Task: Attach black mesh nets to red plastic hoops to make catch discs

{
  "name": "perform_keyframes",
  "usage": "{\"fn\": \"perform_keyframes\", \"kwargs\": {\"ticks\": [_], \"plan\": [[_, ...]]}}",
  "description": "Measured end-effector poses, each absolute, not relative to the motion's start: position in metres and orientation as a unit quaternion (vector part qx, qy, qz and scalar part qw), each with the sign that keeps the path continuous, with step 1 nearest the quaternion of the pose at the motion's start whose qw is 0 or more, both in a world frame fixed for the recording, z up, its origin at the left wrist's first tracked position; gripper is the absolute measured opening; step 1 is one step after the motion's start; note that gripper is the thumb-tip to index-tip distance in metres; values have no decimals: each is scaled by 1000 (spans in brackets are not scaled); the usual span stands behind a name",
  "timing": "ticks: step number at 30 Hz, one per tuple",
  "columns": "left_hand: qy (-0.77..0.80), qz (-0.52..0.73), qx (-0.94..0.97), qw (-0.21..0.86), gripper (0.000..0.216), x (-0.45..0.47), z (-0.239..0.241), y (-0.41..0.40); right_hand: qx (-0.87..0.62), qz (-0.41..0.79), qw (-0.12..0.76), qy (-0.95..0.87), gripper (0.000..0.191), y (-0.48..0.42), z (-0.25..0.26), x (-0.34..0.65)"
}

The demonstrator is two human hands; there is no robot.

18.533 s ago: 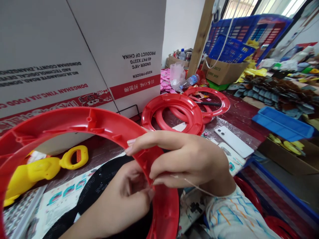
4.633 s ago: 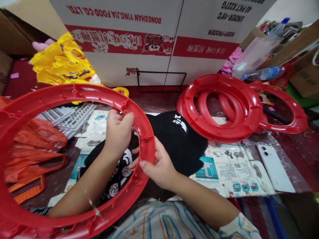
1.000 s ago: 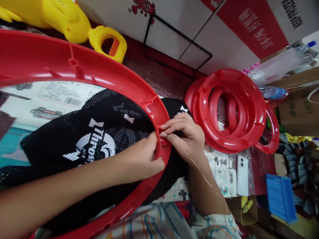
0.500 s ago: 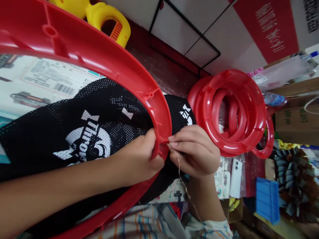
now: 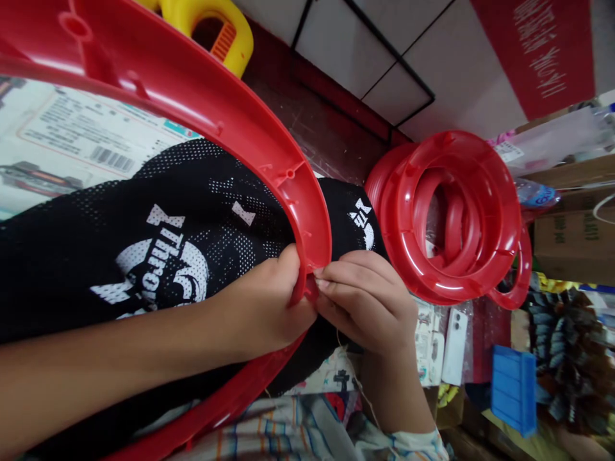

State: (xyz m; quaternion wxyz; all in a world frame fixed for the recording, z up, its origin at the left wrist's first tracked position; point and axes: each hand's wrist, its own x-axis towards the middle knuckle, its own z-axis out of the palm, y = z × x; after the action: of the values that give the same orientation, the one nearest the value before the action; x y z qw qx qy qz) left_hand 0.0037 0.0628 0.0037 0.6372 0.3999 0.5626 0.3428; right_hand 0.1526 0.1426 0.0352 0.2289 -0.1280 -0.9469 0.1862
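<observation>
A large red plastic ring [image 5: 202, 115] fills the left of the view, held close in front of me. My left hand [image 5: 262, 310] reaches through it and grips its inner rim at the right side. My right hand [image 5: 368, 301] is closed in a pinch against the outside of the same spot, fingertips pressed on the rim; a thin thread [image 5: 355, 378] trails down from it. Under the ring lies a black mesh fabric [image 5: 168, 250] with white print.
A stack of smaller red rings [image 5: 456, 211] lies to the right. Behind stand a white and red cardboard box [image 5: 432, 70] and a yellow plastic toy [image 5: 225, 32]. A white phone [image 5: 454, 346] and a blue tray [image 5: 514, 387] lie at the lower right. Printed sheets [image 5: 72, 134] cover the table.
The view has closed in and tilted further. My right hand's fingertips have moved from just beside the rim to pressing on it; my left hand keeps its grip on the ring.
</observation>
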Motion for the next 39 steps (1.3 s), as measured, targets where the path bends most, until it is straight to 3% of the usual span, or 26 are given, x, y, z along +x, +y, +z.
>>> {"fn": "perform_keyframes", "kwargs": {"ticks": [20, 31, 39], "plan": [[555, 350, 392, 645, 22, 1, 3, 64, -101, 163, 261, -946, 38, 142, 28, 156], [574, 330, 384, 643, 23, -1, 4, 65, -111, 204, 253, -939, 35, 141, 27, 152], [545, 363, 360, 664, 26, -2, 3, 63, -109, 143, 286, -941, 37, 144, 21, 152]]}}
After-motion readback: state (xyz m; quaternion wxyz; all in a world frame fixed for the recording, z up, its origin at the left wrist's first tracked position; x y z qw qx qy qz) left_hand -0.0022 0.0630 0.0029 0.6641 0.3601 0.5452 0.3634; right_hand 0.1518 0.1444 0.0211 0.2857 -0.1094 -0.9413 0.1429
